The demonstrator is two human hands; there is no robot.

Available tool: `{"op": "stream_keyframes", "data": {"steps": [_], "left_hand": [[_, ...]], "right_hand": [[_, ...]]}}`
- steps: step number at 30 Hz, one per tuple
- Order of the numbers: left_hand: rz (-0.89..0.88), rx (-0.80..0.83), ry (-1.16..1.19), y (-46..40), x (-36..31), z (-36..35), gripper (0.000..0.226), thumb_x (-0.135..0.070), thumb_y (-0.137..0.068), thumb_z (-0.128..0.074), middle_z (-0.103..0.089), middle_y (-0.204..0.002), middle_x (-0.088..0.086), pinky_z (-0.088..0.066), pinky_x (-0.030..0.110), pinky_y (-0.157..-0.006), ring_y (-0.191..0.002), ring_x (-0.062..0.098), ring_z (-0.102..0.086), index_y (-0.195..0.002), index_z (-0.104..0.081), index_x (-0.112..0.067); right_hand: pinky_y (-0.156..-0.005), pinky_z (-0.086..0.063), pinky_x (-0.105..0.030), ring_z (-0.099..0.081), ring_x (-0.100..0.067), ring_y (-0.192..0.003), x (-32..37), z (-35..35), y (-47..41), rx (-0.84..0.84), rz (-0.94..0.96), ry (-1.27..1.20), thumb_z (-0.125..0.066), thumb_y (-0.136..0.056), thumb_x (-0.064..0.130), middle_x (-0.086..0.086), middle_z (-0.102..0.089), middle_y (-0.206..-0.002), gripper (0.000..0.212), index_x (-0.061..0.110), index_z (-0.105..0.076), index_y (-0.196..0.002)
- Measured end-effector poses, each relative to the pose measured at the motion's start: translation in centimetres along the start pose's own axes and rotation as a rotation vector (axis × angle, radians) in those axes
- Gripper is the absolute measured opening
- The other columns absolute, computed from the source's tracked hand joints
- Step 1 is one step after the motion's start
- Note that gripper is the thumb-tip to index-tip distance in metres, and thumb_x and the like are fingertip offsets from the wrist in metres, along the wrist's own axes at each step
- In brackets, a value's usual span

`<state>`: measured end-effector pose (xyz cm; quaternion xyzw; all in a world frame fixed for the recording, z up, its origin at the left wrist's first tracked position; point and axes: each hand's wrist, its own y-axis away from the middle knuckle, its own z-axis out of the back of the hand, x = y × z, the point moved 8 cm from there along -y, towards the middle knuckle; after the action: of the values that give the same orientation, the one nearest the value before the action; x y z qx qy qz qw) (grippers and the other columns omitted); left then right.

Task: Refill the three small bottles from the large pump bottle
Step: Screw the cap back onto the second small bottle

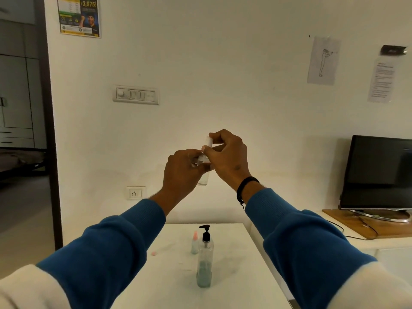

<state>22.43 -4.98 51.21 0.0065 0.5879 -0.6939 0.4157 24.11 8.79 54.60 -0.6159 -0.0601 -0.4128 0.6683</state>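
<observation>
Small clear plastic bottle: light, slick; left hand grips body, right hand pinches white cap.

Blue ribbed-cuff sleeves cover both forearms, cream fabric nearer the shoulders; a black braided wristband circles the right wrist.

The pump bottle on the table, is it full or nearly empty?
Partly filled: the pump bottle stands upright, with bluish liquid only in its lower part and clear above.
</observation>
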Motion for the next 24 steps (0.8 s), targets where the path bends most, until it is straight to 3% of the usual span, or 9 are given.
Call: {"op": "stream_keyframes", "data": {"steps": [9,16,20,24], "left_hand": [[0.016,-0.007,0.078,0.54,-0.28,-0.09,0.025,-0.028,-0.081,-0.082,-0.075,-0.083,-0.002,-0.046,0.017,-0.065,-0.073,0.012,-0.068,-0.101,-0.078,-0.013],[0.013,-0.005,0.064,0.50,-0.30,0.06,0.031,-0.031,-0.078,-0.084,-0.074,-0.083,-0.002,-0.050,0.022,-0.067,-0.074,0.015,-0.068,-0.101,-0.078,-0.011],[0.014,0.017,0.066,0.53,-0.19,-0.10,0.029,-0.030,-0.079,-0.084,-0.076,-0.086,0.000,-0.049,0.020,-0.067,-0.075,0.014,-0.069,-0.102,-0.079,-0.013],[0.016,0.027,0.084,0.64,-0.15,-0.36,0.027,-0.029,-0.079,-0.084,-0.074,-0.083,-0.002,-0.050,0.021,-0.068,-0.073,0.012,-0.068,-0.101,-0.079,-0.012]], "right_hand": [[-0.061,-0.049,-0.006,-0.066,-0.006,-0.080,0.39,-0.05,0.39,0.018,0.013,-0.019,-0.081,-0.085,0.017,0.008,-0.067,-0.090,0.030,0.032,-0.063,-0.103],[-0.073,-0.053,-0.013,-0.069,-0.009,-0.085,0.02,0.32,0.45,0.020,-0.009,-0.031,-0.077,-0.086,0.013,0.006,-0.070,-0.095,0.031,0.021,-0.070,-0.115],[-0.063,-0.049,-0.003,-0.067,-0.004,-0.079,0.09,0.22,0.43,0.041,0.003,0.015,-0.075,-0.086,0.005,0.009,-0.067,-0.097,0.034,0.017,-0.070,-0.117],[-0.063,-0.047,-0.004,-0.067,-0.011,-0.084,0.25,0.03,0.40,0.051,0.001,0.039,-0.078,-0.084,0.006,0.003,-0.068,-0.099,0.033,0.018,-0.070,-0.114]]}}
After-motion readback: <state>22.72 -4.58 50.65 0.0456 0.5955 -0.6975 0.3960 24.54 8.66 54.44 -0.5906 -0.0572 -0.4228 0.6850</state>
